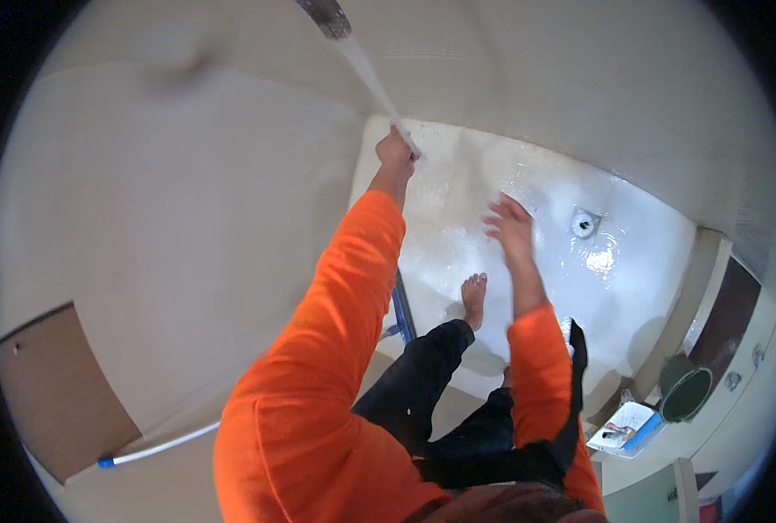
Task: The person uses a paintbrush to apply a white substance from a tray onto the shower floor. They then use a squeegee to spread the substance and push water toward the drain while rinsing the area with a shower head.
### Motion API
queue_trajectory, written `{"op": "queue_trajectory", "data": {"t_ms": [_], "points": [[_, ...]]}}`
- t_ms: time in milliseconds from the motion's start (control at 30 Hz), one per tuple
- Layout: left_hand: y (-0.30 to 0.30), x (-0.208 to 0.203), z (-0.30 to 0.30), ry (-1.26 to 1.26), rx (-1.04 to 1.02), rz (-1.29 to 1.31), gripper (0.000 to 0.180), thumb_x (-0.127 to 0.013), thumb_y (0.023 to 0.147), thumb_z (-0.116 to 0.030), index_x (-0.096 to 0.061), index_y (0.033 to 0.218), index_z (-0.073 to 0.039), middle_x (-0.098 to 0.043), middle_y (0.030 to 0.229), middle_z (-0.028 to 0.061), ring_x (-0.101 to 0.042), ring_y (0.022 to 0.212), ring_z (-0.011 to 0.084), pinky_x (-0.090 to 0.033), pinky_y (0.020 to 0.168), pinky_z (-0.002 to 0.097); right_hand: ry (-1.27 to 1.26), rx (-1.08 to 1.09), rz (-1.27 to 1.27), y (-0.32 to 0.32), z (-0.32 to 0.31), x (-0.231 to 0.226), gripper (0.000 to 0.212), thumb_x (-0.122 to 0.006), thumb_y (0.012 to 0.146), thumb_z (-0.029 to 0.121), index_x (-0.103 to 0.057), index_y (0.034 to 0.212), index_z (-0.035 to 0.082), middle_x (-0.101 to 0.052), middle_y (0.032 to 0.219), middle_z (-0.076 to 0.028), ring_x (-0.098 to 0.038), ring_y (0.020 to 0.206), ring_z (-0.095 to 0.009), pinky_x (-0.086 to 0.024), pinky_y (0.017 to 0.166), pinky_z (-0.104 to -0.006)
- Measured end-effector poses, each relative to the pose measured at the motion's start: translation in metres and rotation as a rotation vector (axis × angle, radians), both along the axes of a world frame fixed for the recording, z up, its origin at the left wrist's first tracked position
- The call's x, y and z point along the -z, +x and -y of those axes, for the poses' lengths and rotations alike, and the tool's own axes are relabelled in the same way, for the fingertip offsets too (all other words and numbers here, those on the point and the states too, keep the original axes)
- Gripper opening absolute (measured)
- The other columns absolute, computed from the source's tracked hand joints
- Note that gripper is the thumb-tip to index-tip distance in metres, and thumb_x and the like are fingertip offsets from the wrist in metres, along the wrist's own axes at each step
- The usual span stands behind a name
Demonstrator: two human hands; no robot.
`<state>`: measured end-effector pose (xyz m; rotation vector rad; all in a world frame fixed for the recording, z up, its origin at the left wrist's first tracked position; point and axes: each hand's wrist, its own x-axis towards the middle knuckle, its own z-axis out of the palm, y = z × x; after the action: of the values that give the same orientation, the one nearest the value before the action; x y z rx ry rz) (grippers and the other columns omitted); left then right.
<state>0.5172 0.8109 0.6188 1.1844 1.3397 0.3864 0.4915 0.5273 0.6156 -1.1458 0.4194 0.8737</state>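
Note:
My left hand [396,150] is stretched far forward over the white floor, its fingers curled closed. A pale, straight streak [370,80] runs down to it from a dark grey, tube-like end [325,16] at the top edge. Whether this streak is a stick or falling water, I cannot tell. My right hand [512,225] hangs over the wet floor [554,296] with its fingers apart, slightly blurred and holding nothing. Just right of it lies a round drain [583,223] in a square plate, with water shining around it.
My bare foot [473,301] stands on the floor below my hands. A blue floor wiper head [400,309] lies beside my left leg. A white pole [166,443] with a blue end is lower left. At right are a green bucket [686,390] and a white tray [615,429] with small items.

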Motion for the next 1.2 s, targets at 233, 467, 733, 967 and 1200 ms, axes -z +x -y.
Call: {"op": "queue_trajectory", "data": {"t_ms": [233,467,733,967,1200], "points": [[-0.025,-0.017,0.024,-0.304,0.258,0.232,0.029,-0.050,0.094,-0.029,-0.056,0.106,-0.003,-0.061,0.087,0.0055,-0.060,0.070,0.0189,-0.049,0.057,0.0333,-0.393,-0.142,0.283,0.047,-0.208,-0.032,0.032,-0.054,0.092,0.024,-0.058,0.118,0.007,-0.067,0.092,-0.010,-0.064,0.074,-0.020,-0.051,0.068,-0.0328],[0.001,-0.051,0.006,-0.468,0.166,0.355,0.035,-0.041,0.096,-0.041,-0.053,0.113,-0.013,-0.058,0.093,0.0038,-0.059,0.079,0.0188,-0.050,0.066,0.0387,-0.048,-0.151,0.397,0.070,-0.235,-0.021,0.043,-0.046,0.089,0.031,-0.056,0.124,0.008,-0.054,0.127,-0.017,-0.050,0.120,-0.028,-0.037,0.101,-0.0323],[-0.005,-0.040,0.059,-0.595,0.223,0.402,0.032,-0.039,0.098,-0.038,-0.053,0.107,-0.010,-0.057,0.099,0.0032,-0.054,0.093,0.0189,-0.045,0.085,0.0377,0.037,-0.398,0.294,0.069,-0.180,-0.007,0.049,-0.028,0.098,0.035,-0.040,0.137,0.006,-0.038,0.144,-0.013,-0.033,0.133,-0.028,-0.021,0.112,-0.0332],[-0.102,-0.065,0.081,-0.514,0.203,0.337,0.063,-0.041,0.096,-0.044,-0.025,0.143,-0.006,-0.046,0.134,0.0151,-0.047,0.117,0.0265,-0.040,0.097,0.0395,-0.521,-0.453,0.398,0.079,0.012,0.110,0.035,-0.052,0.084,0.004,-0.059,0.119,0.004,-0.065,0.109,-0.018,-0.066,0.093,-0.023,-0.051,0.082,-0.0330],[-0.326,-0.050,0.092,-0.390,-0.147,-0.255,0.051,-0.048,0.093,-0.041,-0.047,0.128,-0.004,-0.059,0.118,0.0133,-0.057,0.103,0.0249,-0.047,0.084,0.0399,-1.440,-1.383,1.226,0.108,0.299,0.106,0.037,-0.061,0.083,0.017,-0.060,0.119,0.009,-0.064,0.073,-0.014,-0.061,0.061,-0.027,-0.048,0.053,-0.0382]]}}
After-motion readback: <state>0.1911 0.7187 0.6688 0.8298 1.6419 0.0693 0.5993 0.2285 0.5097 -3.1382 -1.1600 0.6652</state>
